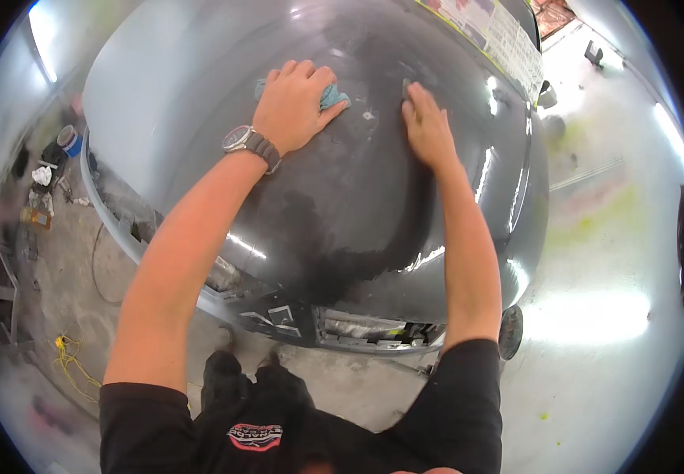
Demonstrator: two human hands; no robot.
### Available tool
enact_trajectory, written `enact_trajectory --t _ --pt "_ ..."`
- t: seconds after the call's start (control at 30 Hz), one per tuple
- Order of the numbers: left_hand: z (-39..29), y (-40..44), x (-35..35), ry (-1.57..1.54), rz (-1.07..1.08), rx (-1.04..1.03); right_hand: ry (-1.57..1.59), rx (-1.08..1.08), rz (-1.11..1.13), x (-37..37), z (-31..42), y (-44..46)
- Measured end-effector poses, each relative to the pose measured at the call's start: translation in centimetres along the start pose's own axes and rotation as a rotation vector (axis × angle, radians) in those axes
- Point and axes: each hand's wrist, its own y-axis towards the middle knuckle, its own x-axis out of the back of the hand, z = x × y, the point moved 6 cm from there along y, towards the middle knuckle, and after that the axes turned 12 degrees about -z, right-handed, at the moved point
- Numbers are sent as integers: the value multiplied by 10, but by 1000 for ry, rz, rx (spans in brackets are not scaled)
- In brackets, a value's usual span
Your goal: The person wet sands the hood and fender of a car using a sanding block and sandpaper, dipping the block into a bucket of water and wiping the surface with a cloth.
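Note:
A dark grey, wet-looking car hood (pixel 334 189) fills the middle of the head view. My left hand (pixel 293 103), with a watch (pixel 239 138) at its wrist, is closed over a crumpled light-blue cloth (pixel 332 96) and rests on the hood. Further right, my right hand (pixel 429 126) lies with its fingers bent against the hood. Under its fingertips shows the edge of a small grey-green piece (pixel 407 87), perhaps a sanding sheet or pad; most of it is hidden.
Paper masking (pixel 500 39) with a yellow-green edge covers the windshield area. The car's front opening (pixel 365 325) lies below the hood. On the floor at left are a blue-and-white bucket (pixel 68 141), assorted items and a yellow cord (pixel 65 355). A paint-marked wall (pixel 595 237) stands at right.

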Motion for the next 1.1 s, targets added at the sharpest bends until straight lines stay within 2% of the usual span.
enact_trajectory --t 0.1,0.2,0.27,0.3,0.33,0.4,0.47,0.53,0.63,0.73,0.77,0.87,0.97,1.03,1.1 --pt "1 0 0 -7 9 -14 -74 -79 -2 -17 9 10" --pt "1 0 -1 -21 -4 -6 -55 155 65 20 73 -95" --pt "3 0 -2 -19 -1 1 -5 139 228 46 118 -169" --pt "4 -1 -2 -17 -6 4 -16 159 268 50 117 -173" --pt "4 -1 -2 -11 -10 3 -22 179 306 52 110 -173" --pt "4 0 -3 -1 -6 -4 -29 204 127 36 71 -111" --pt "2 0 -1 6 -3 -4 32 46 17 9 14 -27" --pt "2 1 0 5 -23 -7 -1 -132 -12 -6 1 22" --pt "2 1 0 2 -7 -25 77 -27 -89 2 46 -28" --pt "2 1 -2 -3 -22 -39 18 137 33 33 105 -138" --pt "2 -1 -2 3 -35 -45 49 117 76 48 129 -169" --pt "3 -1 -4 20 -46 -38 39 181 124 48 107 -153" --pt "4 -1 -3 20 -13 -12 77 22 42 11 35 -40" --pt "4 0 -2 13 -20 -11 14 -101 22 -11 11 9" --pt "2 0 -1 -2 -17 -22 -36 -33 -34 -12 34 -13"
